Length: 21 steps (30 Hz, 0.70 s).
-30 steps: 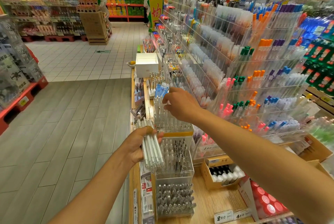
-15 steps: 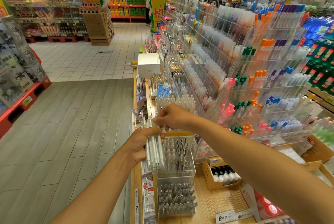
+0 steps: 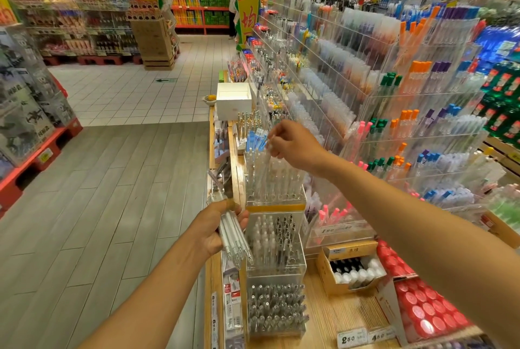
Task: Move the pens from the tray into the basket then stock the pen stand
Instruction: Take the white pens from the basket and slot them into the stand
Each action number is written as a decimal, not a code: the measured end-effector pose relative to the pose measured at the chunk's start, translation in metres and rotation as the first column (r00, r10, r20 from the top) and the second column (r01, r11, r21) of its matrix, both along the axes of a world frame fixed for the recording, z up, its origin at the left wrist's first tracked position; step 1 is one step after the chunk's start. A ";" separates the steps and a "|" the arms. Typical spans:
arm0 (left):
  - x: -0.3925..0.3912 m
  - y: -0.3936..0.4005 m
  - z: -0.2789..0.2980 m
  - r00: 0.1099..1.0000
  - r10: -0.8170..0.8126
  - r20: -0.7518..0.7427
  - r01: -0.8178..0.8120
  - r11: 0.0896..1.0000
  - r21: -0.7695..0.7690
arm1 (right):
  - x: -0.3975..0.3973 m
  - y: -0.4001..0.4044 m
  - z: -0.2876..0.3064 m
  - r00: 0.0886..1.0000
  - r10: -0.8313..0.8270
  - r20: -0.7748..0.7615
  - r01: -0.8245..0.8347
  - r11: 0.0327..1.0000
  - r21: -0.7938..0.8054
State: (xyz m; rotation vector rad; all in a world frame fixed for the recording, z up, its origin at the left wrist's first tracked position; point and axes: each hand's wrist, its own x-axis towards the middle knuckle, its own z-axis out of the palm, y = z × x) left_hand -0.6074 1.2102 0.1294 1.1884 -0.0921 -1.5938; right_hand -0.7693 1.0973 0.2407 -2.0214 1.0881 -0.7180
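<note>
The pens (image 3: pixel 235 236) are clear-barrelled things with white insides, a tight bundle of them, tips pointing down and toward the camera. The left hand (image 3: pixel 215 229) has them wrapped up, fingers curled around the middle of the bundle, thumb over the top, so the ends stick out above and below the fist. That bundle sits just left of the pen stand (image 3: pixel 274 236), a stepped clear acrylic rack with rows of holes, nearly touching its middle tier.

The right hand (image 3: pixel 292 143) is up over the top tier of the pen stand, fingers pinched together on one pen (image 3: pixel 266 168) that looks clear and thin. Its lower end is down among the pens already standing in that tier.

Hard parts: the single pen is see-through against a see-through rack, so I can't tell if its tip is seated in a hole. The fingertips are blurry. The bottom tier of the stand is full of dark-tipped pens, and beyond the stand a white box (image 3: pixel 233 101) sits on the same counter.
</note>
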 end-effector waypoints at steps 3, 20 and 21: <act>0.001 0.000 -0.002 1.000 0.004 0.012 -0.004 1.000 0.012 | 0.001 0.000 0.003 0.995 0.019 -0.094 -0.035 0.985 -0.166; 0.002 -0.002 0.003 1.000 -0.006 0.000 0.006 1.000 -0.018 | 0.010 -0.008 -0.006 0.968 0.073 -0.238 -0.124 0.971 -0.204; 0.002 -0.002 0.003 1.000 -0.008 -0.001 0.008 1.000 -0.022 | 0.010 -0.007 -0.008 0.960 0.076 -0.270 -0.134 0.969 -0.206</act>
